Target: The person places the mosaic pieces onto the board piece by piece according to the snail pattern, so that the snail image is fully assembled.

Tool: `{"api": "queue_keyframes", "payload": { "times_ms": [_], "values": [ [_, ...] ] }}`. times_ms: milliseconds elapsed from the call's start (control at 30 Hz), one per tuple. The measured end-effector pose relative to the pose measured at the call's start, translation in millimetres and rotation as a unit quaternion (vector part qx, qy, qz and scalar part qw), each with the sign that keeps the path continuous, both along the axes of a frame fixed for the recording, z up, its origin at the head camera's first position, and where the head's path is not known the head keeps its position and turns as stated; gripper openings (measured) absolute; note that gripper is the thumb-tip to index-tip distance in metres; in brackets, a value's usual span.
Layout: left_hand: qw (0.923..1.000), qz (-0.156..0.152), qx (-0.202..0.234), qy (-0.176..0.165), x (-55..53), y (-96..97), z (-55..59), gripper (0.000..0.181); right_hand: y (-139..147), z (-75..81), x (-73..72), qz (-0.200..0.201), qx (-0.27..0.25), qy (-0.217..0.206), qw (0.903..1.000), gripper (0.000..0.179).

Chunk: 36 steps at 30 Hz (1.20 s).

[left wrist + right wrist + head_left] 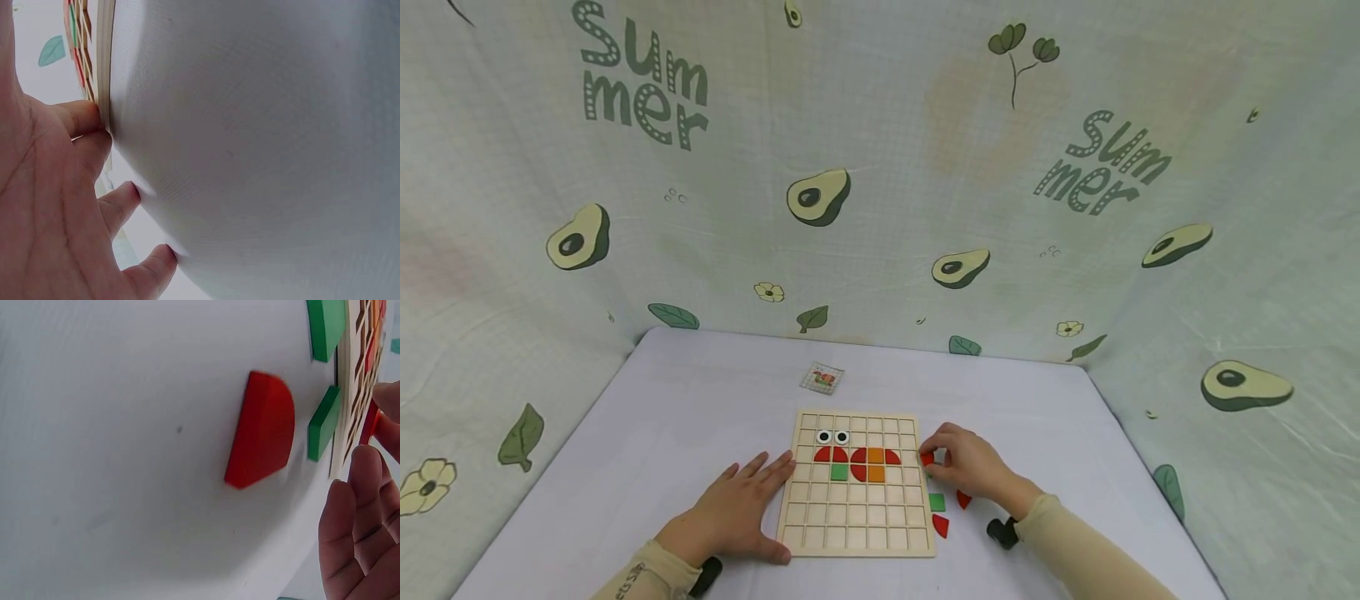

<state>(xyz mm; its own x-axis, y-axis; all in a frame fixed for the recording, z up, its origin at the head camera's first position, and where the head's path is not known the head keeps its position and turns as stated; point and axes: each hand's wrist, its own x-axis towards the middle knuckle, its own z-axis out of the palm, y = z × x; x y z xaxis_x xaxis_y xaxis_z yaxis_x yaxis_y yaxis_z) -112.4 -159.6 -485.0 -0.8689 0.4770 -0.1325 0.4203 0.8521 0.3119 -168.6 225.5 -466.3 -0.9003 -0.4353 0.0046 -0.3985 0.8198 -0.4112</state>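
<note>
A wooden grid board (pixel 859 540) lies on the table, with white-and-black eye discs (pixel 832 437), red quarter-round tiles (pixel 857 472), a green square tile (pixel 839 472) and orange square tiles (pixel 876 474) in its cells. My left hand (pixel 733 508) lies spread at the board's left side, fingertips and thumb at its edge; in the left wrist view fingers touch the rim. Beside the right edge, my right hand (pixel 973 465) pinches a red tile (pixel 370 424) between thumb and finger. Its full shape is partly hidden by the fingers.
Loose tiles lie right of the board: a red quarter-round (pixel 262 428), a green square (pixel 937 502), another red one (pixel 940 526), and a green tile (pixel 324 424) near the right hand. A small picture card (pixel 822 378) lies behind the board. Patterned cloth (pixel 880 250) surrounds the table.
</note>
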Motion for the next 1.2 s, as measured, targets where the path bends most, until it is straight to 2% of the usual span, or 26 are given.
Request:
{"api": "queue_keyframes", "payload": {
  "times_ms": [433,633,967,1200],
  "values": [
    [1.0000,-0.001,-0.003,0.000,1.3,0.7,1.2,0.120,-22,-3.7,6.0,0.041,0.004,-0.020,0.9990,0.020],
    [1.0000,0.000,-0.001,0.002,0.6,0.6,0.7,0.121,-30,-5.1,9.1,0.058,0.013,-0.012,0.9982,0.020],
    [1.0000,-0.005,0.001,0.002,2.0,0.2,1.3,0.119,-38,-7.8,10.0,0.055,0.035,0.010,0.9978,0.021],
    [1.0000,-0.005,0.003,0.000,2.7,0.2,2.2,0.119,-39,-8.6,10.7,0.052,0.033,0.020,0.9979,0.021]
  ]
}}
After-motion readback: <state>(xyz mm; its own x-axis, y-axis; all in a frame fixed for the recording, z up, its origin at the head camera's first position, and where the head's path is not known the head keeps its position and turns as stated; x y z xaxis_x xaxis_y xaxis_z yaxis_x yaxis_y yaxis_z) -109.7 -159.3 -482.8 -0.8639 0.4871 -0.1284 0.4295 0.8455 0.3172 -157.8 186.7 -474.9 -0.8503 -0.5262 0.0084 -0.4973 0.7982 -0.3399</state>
